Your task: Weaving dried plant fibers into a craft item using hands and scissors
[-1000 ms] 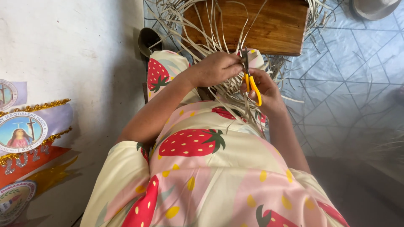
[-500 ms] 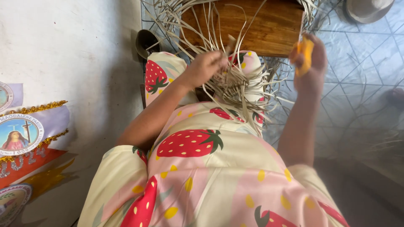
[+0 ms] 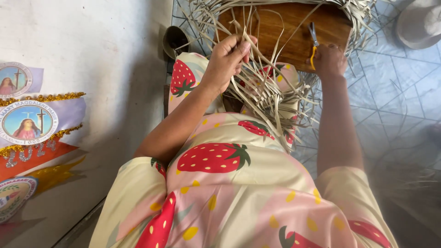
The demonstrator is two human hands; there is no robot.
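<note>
My left hand (image 3: 227, 59) grips a bunch of pale dried leaf strips (image 3: 264, 89) rising from a partly woven piece on my lap. My right hand (image 3: 327, 59) is stretched out over the brown wooden stool (image 3: 285, 27) and holds small scissors with yellow handles (image 3: 313, 45), blades pointing away from me. Loose strips fan out between the two hands and over my strawberry-print dress (image 3: 216, 156).
A white wall (image 3: 92, 55) with coloured banners (image 3: 27, 124) is on my left. A dark round pot (image 3: 174, 39) stands by the stool. Blue tiled floor (image 3: 395, 92) lies to the right, with a pale hat (image 3: 420, 23) at the top right.
My right hand left the weaving with the scissors, swung right and up, and now rests over the stool. My left hand lifted the strips higher.
</note>
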